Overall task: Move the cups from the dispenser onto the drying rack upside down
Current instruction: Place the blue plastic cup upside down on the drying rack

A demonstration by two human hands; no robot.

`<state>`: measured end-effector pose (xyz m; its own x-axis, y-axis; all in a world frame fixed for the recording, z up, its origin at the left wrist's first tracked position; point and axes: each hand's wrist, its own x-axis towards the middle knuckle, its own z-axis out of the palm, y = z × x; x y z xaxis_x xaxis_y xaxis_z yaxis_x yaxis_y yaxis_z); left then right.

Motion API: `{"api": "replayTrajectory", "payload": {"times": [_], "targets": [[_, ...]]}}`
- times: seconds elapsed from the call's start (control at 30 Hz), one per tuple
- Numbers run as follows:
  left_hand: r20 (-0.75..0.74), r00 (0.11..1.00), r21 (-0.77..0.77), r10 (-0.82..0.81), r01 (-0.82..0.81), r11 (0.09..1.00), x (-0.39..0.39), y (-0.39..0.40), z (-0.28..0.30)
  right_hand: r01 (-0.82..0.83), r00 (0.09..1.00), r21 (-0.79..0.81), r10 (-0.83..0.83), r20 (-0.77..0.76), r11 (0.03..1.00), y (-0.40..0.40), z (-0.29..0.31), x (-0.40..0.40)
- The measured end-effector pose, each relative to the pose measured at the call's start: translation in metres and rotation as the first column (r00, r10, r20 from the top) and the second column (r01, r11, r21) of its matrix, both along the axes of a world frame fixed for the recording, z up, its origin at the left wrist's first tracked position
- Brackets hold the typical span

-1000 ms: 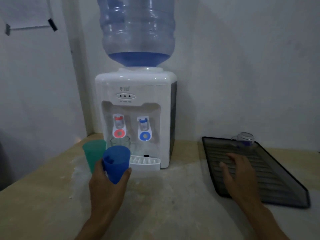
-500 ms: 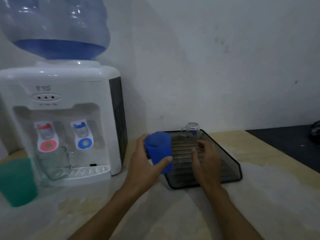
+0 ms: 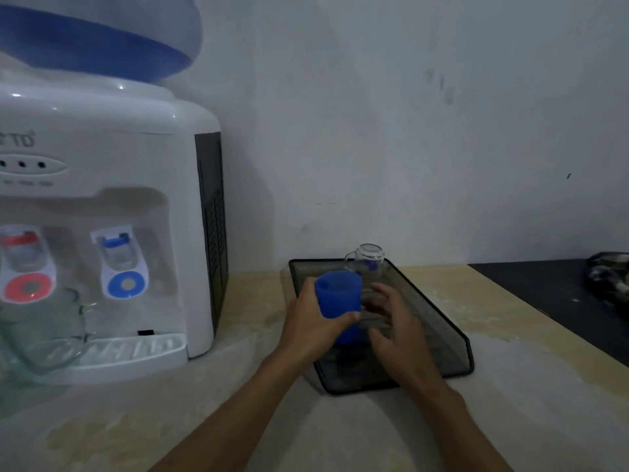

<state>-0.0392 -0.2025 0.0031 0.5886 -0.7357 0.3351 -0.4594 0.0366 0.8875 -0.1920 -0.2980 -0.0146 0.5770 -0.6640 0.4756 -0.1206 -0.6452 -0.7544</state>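
Observation:
My left hand (image 3: 311, 321) grips a blue plastic cup (image 3: 338, 298), upright with its mouth up, over the near left part of the black mesh drying rack (image 3: 439, 323). My right hand (image 3: 396, 323) hovers over the rack just right of the cup, fingers spread and holding nothing. A small clear glass mug (image 3: 369, 260) stands upside down at the rack's far end. A clear glass mug (image 3: 44, 327) sits on the drip tray of the white water dispenser (image 3: 136, 172) at the left.
The dispenser carries a large blue water bottle (image 3: 102, 39) and stands against the wall. A dark surface (image 3: 544, 301) with a dark bundle (image 3: 609, 281) lies at the far right. The rack sits on a pale countertop (image 3: 238, 403).
My left hand has carried the blue cup from beside the dispenser rightward to above the rack. My view has turned right, and the green cup has left the frame.

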Motion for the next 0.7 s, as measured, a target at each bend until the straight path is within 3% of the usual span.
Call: {"api": "replayTrajectory", "payload": {"times": [0.17,0.33,0.53,0.63,0.7], "targets": [[-0.025,0.997,0.05,-0.07,0.071,0.996,0.012,0.0,0.002,-0.133,0.986,0.012,0.134,-0.099,0.991,0.003,-0.006,0.009],[-0.014,0.993,0.109,-0.121,0.122,0.987,0.016,0.002,0.013,-0.076,0.994,0.033,0.078,-0.079,0.997,0.008,-0.009,0.018],[-0.035,0.984,0.06,-0.173,0.174,0.983,0.026,0.009,0.033,-0.018,0.991,0.062,0.026,-0.132,0.998,0.006,0.002,0.012],[-0.068,0.975,0.033,-0.212,0.215,0.976,0.03,0.014,0.04,-0.034,0.998,0.211,0.045,-0.045,0.977,0.005,0.009,0.005],[-0.105,0.969,-0.011,-0.224,0.225,0.974,0.031,0.016,0.045,-0.109,0.991,0.38,0.071,0.11,0.918,0.005,0.015,0.0]]}}
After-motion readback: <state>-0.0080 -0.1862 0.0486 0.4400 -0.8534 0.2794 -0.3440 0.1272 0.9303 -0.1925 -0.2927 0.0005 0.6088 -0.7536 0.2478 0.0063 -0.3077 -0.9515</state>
